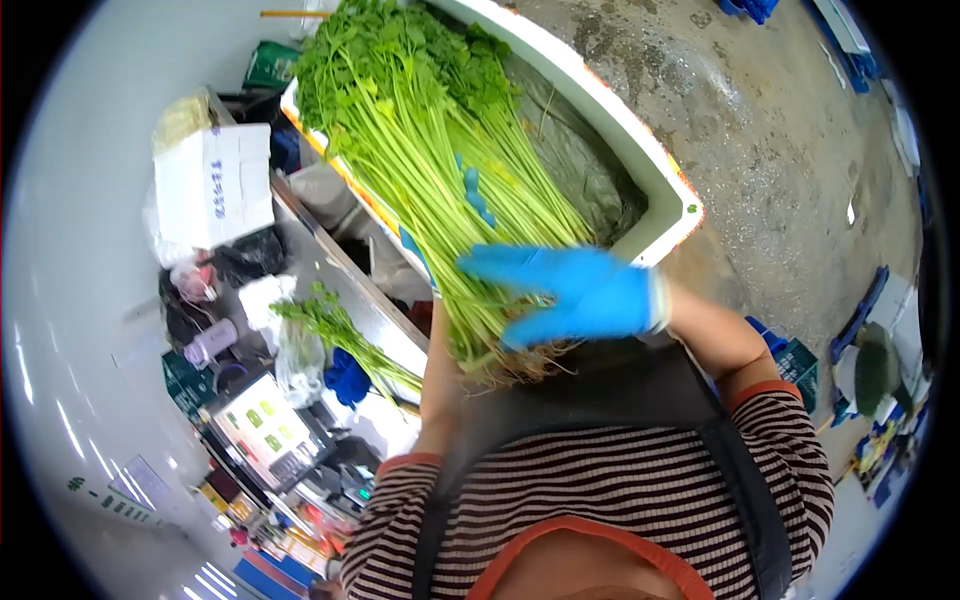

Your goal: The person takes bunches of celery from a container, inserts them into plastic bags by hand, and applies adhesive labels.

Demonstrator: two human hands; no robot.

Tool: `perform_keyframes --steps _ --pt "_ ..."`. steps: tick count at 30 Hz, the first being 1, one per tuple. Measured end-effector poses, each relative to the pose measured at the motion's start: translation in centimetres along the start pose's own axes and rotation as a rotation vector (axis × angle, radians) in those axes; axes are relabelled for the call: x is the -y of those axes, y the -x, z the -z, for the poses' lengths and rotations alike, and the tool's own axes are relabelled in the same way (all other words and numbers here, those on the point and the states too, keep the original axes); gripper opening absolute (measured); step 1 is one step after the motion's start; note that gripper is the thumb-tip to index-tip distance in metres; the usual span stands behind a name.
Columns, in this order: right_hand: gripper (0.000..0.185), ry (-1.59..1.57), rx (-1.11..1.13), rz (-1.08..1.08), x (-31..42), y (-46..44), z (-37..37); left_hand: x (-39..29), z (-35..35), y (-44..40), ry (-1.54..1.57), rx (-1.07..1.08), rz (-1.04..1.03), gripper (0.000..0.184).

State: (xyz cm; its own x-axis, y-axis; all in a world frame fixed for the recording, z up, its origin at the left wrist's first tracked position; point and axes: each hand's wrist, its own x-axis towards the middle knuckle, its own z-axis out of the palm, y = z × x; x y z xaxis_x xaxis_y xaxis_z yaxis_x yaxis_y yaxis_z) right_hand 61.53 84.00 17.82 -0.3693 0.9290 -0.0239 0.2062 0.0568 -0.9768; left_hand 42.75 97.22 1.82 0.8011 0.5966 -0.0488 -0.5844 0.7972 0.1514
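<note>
A large bunch of celery (400, 180) with leafy green tops and thin pale stems lies across a white foam box (600, 100), its muddy roots toward my body. My left hand (475, 197), in a blue glove, reaches beneath the bunch. Its fingers curl up over the stems, while the palm is hidden under them. Above the root end, my right hand (585, 290), also blue-gloved, is spread with its fingers stretched over the lower stems. It is slightly blurred, and whether it presses on them I cannot tell. More celery lies inside the box on a grey-green plastic liner (590, 160).
Left of the box is a metal counter (345, 300) with a smaller celery bunch (350, 335), plastic bags, a purple bottle (210, 343) and a scale with a lit screen (265, 425). A white carton (215, 185) stands behind. Wet concrete floor (740, 130) is at right.
</note>
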Motion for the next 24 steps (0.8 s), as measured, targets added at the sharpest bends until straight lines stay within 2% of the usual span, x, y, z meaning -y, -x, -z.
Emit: perform_keyframes --steps 1,3,4,6,9,12,14,15,18,19,22,24 --pt "0.065 -0.239 -0.016 -0.190 0.7 0.7 2.4 0.0 0.4 0.1 0.017 0.001 -0.001 0.090" --pt "0.042 -0.560 -0.406 -0.275 -0.5 1.6 4.4 0.0 0.2 0.4 0.034 0.009 -0.016 0.090" --pt "0.041 -0.365 -0.518 -0.295 -2.4 2.2 4.9 0.0 0.1 0.4 0.036 0.012 -0.027 0.090" --pt "0.042 -0.226 -0.571 -0.259 -4.5 2.8 4.7 -0.1 0.1 0.5 0.035 0.017 -0.032 0.090" --pt "0.054 -0.300 -0.314 -0.215 -3.6 4.1 2.6 0.0 0.3 0.5 0.057 0.021 -0.033 0.091" --pt "0.075 -0.042 -0.127 -0.253 0.3 3.3 1.5 0.4 1.3 0.3 0.099 0.043 -0.027 0.091" --pt "0.084 0.195 -0.115 -0.246 0.5 2.5 0.0 0.7 1.5 0.3 0.053 0.005 -0.058 0.091" --pt "0.082 0.277 -0.115 -0.240 0.2 2.0 -0.6 1.5 0.7 0.5 -0.134 -0.135 -0.139 0.094" --pt "0.054 0.662 -0.066 -0.191 -1.3 1.4 -1.7 2.2 -0.1 0.5 -0.318 -0.238 -0.090 0.117" --pt "0.047 0.682 -0.011 -0.165 -1.3 1.3 -1.1 2.4 -0.8 0.4 -0.384 -0.251 -0.070 0.121" --pt "0.036 0.744 0.185 -0.121 -1.0 0.5 0.8 2.6 -1.0 0.4 -0.394 -0.239 -0.006 0.114" --pt "0.036 0.788 0.368 -0.121 -0.4 -1.1 2.3 2.6 0.2 0.4 -0.317 -0.320 0.002 0.088"
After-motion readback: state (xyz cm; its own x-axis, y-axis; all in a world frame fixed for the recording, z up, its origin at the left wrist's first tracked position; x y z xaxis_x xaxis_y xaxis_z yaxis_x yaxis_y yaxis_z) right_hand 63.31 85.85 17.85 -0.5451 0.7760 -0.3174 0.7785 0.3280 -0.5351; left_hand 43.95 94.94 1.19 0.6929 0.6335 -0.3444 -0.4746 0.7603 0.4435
